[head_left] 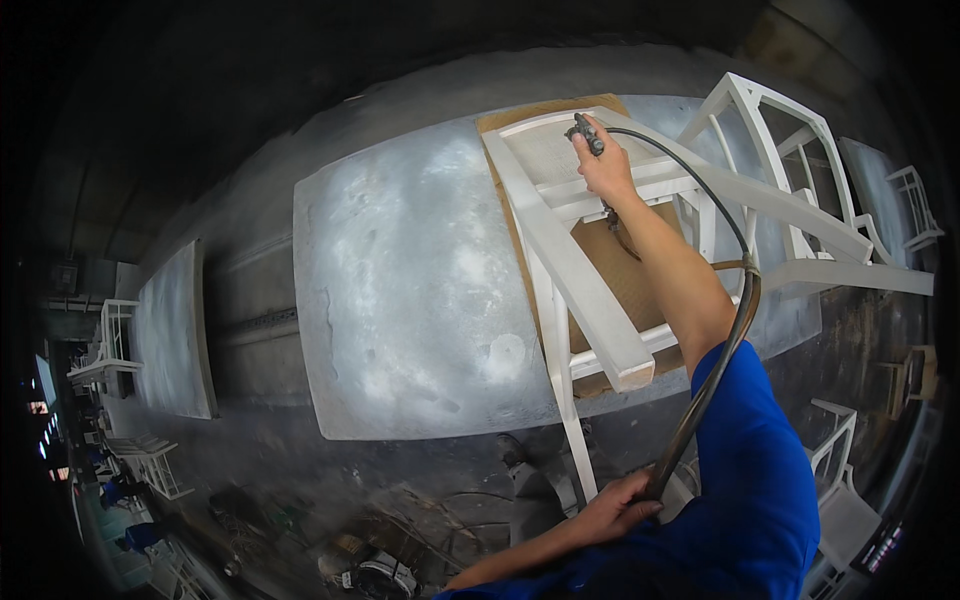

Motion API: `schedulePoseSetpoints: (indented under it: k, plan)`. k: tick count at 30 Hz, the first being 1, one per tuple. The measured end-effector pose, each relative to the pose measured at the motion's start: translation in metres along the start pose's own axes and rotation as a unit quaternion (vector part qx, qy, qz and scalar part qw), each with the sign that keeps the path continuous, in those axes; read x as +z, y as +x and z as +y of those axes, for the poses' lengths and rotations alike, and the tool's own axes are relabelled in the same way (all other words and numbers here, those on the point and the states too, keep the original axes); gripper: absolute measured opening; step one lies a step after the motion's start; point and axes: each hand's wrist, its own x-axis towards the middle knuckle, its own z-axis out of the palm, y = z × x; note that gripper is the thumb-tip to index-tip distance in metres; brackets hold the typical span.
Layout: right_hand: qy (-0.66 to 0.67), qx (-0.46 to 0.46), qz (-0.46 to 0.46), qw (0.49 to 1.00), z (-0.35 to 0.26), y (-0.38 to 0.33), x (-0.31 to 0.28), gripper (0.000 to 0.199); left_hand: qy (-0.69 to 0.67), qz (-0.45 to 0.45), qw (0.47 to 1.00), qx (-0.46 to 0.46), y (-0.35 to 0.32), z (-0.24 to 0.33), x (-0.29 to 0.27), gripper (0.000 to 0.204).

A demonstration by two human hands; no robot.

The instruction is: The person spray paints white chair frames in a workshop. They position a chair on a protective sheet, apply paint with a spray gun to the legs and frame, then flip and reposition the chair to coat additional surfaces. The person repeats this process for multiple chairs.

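Observation:
My right hand [606, 165] is closed around a dark spray gun [586, 133] and holds it over the woven-looking panel of a white chair frame [570, 262]. The chair lies tipped over, its legs pointing toward me. A dark hose [742, 335] arches from the gun, past my right forearm and down to my waist. There my left hand [616, 508] is closed on the hose bundle, with part of its fingers hidden. Under the chair is a brown cardboard sheet [615, 262], on a large slab [410, 300] smeared with white and grey.
Another white chair frame [790, 150] adjoins at the right. A second pale slab [175, 330] stands far left, near more white chairs [118, 335]. On the floor by my feet are hoses and a round container [383, 578]. A white chair [845, 510] stands at lower right.

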Motion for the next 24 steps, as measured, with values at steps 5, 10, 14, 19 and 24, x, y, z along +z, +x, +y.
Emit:
schedulePoseSetpoints:
  k: [5,10,14,19,24]
  plan:
    - [-0.051,0.014,0.087,0.995,0.017,0.017,-0.03,0.057,0.016,0.005,0.999,0.04,-0.004,-0.009,-0.005,0.018]
    - [-0.044,0.019,0.117,0.992,0.022,0.025,-0.042,0.057,0.006,-0.001,0.999,0.049,-0.001,-0.014,-0.003,0.017]
    - [-0.093,0.025,0.126,0.987,0.021,0.027,-0.026,0.056,-0.006,0.002,0.999,0.034,-0.003,-0.014,-0.003,0.017]
    - [-0.064,0.026,0.045,0.997,0.009,0.009,-0.012,0.055,0.013,0.009,0.999,0.043,-0.007,-0.013,-0.003,0.017]
    - [-0.005,0.034,-0.044,0.998,-0.025,-0.019,-0.005,0.055,0.01,-0.007,1.0,0.02,-0.006,-0.014,-0.002,0.017]
